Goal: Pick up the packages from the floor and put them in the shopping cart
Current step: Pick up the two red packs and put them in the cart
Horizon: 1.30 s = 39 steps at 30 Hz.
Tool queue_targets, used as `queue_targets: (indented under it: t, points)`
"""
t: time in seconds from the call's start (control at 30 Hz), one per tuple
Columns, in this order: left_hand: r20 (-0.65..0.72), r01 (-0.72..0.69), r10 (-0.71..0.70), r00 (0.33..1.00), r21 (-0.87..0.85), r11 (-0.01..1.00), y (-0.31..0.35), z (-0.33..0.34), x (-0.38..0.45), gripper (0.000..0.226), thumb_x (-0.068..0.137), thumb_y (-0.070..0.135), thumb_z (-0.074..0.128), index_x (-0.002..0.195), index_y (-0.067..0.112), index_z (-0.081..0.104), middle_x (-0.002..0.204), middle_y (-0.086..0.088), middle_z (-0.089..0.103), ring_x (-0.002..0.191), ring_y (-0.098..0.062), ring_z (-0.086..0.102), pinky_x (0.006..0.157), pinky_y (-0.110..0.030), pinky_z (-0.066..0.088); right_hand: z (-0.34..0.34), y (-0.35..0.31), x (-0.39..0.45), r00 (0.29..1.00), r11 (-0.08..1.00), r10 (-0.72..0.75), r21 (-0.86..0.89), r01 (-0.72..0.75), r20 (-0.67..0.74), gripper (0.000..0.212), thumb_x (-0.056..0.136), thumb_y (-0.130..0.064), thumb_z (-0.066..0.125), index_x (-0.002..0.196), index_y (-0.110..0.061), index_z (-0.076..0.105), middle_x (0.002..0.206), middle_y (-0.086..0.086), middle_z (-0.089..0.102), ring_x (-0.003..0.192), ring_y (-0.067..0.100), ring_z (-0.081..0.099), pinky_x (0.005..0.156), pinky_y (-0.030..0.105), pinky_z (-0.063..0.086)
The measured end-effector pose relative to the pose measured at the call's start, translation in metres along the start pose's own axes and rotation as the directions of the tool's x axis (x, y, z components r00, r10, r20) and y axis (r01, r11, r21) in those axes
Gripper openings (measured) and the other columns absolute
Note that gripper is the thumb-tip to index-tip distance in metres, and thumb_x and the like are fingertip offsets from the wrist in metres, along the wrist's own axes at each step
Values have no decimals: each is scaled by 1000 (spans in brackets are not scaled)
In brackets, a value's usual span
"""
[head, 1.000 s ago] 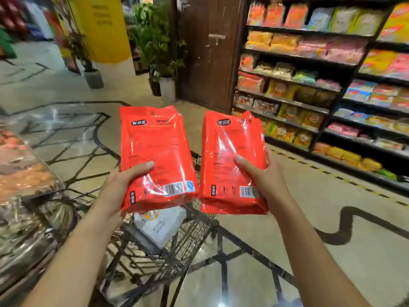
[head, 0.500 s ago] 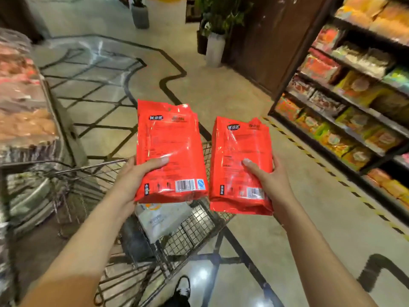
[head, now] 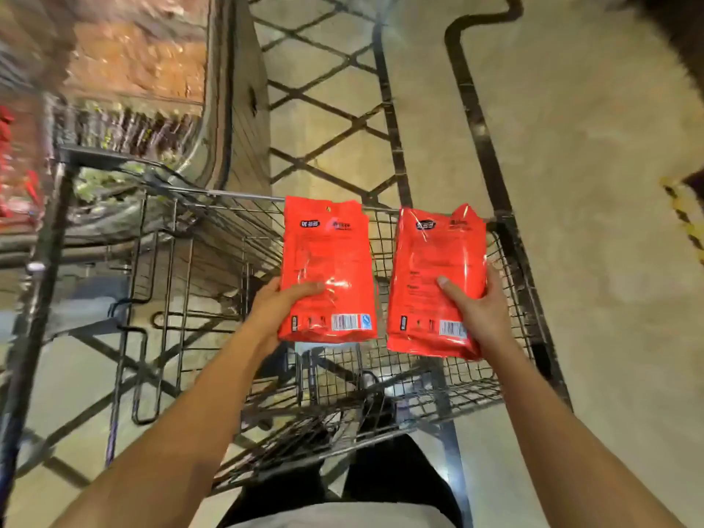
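I hold two shiny red packages with barcodes on their lower edges. My left hand (head: 280, 306) grips the left red package (head: 327, 261) by its lower left side, thumb across the front. My right hand (head: 478, 310) grips the right red package (head: 438, 268) by its lower right side. Both packages hang upright over the open basket of the black wire shopping cart (head: 213, 230), which stands right in front of me. The packages cover much of the basket's floor.
A display stand with wrapped food (head: 133, 62) presses against the cart's left side, with a wooden panel (head: 244, 108) at its end. Beige floor with black line pattern (head: 571, 184) stretches to the right. Yellow-black tape (head: 682, 211) marks the floor at far right.
My view has tilted down from the shelves to the cart. Both hands have lowered the red packages toward and over the cart's basket.
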State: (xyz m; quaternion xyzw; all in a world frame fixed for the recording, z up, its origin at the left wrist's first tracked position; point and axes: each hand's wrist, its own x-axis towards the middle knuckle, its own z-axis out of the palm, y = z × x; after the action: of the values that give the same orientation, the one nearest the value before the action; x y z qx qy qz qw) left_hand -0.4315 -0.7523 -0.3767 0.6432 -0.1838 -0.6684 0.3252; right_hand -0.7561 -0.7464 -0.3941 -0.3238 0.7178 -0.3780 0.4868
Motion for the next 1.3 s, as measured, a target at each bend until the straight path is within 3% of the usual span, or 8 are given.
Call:
queue_targets:
  t: [0.2, 0.3, 0.57, 0.73, 0.8, 0.93, 1.07, 1.3]
  points:
    - [-241, 87, -77, 967, 34, 996, -78, 11, 58, 66, 63, 11, 94, 124, 8, 70, 96, -9, 83, 74, -21, 81, 58, -31, 63, -9, 70, 62, 987, 991, 108, -88, -98, 117, 82, 79, -32, 91, 146, -30, 44, 127, 1, 70, 102, 18, 77, 86, 42, 65]
    - [-340, 24, 24, 940, 137, 990, -97, 14, 75, 66, 72, 5, 93, 125, 23, 58, 81, 17, 81, 70, 3, 75, 58, -18, 58, -4, 90, 78, 973, 985, 159, -99, -144, 167, 78, 86, -32, 86, 149, -30, 41, 126, -3, 70, 112, 24, 73, 98, 55, 59]
    - [-343, 14, 171, 924, 476, 880, -141, 36, 126, 74, 83, 30, 89, 147, 20, 54, 97, 15, 70, 77, 19, 63, 70, 6, 40, 40, 155, 137, 943, 956, 225, -244, -164, 247, 82, 89, -36, 82, 155, -29, 33, 135, 2, 64, 108, 14, 69, 89, 33, 59]
    - [-334, 182, 8, 943, 536, 824, -148, 28, 121, 70, 95, 32, 77, 152, 13, 42, 126, -10, 71, 123, -31, 67, 106, -39, 51, 49, 174, 143, 917, 918, 278, -359, -166, 288, 84, 96, -17, 76, 158, -19, 19, 144, 6, 57, 121, 24, 64, 101, 43, 55]
    - [-332, 220, -29, 943, 555, 802, -147, 25, 118, 69, 97, 33, 74, 154, 16, 41, 139, -12, 67, 129, -34, 63, 110, -42, 46, 45, 174, 151, 883, 857, 338, -493, -147, 324, 86, 98, -12, 72, 160, -9, 13, 137, 5, 54, 125, 28, 59, 103, 39, 47]
    - [-303, 110, 112, 946, 629, 769, -128, 9, 86, 73, 97, 31, 73, 161, 21, 39, 154, -8, 56, 141, -30, 52, 116, -38, 37, 55, 129, 140, 878, 734, 321, -680, 7, 356, 81, 99, -26, 70, 162, -12, 21, 137, 17, 62, 127, 38, 61, 104, 40, 48]
    - [-229, -8, 323, 918, 805, 593, -94, -16, 48, 68, 98, 29, 70, 159, 14, 44, 162, -13, 47, 151, -32, 40, 124, -43, 30, 94, 57, 95, 881, 646, 53, -689, 328, 469, 70, 102, -36, 66, 158, -6, 37, 153, 19, 53, 143, 38, 48, 118, 49, 39]
    - [-176, -36, 675, 716, 957, 288, -3, -96, -54, 72, 100, 44, 64, 162, 17, 40, 169, -13, 35, 159, -32, 26, 124, -52, 27, 214, -77, -37, 563, 265, -336, -498, 826, 755, 71, 103, -48, 59, 161, -14, 37, 163, 15, 44, 149, 35, 41, 121, 46, 35]
